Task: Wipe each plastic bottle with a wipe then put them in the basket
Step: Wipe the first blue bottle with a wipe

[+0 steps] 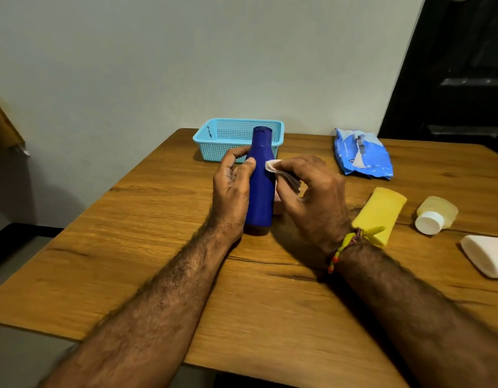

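Observation:
A dark blue plastic bottle [260, 189] stands upright on the wooden table [158, 247]. My left hand [231, 189] grips its left side. My right hand [312, 200] holds a white wipe [273, 166] pressed against the bottle's right side. Behind the bottle sits a light blue mesh basket [214, 135]; nothing shows inside it. To the right lie a yellow bottle [380, 211], a pale yellow bottle with a white cap [436, 215] and a white bottle [485, 254]. Something pink [278, 210] peeks out behind the blue bottle.
A blue pack of wipes [362, 156] lies at the back right of the table, torn open. A grey wall rises just behind the table. A dark doorway is at the far right. The table's left edge drops off to the floor.

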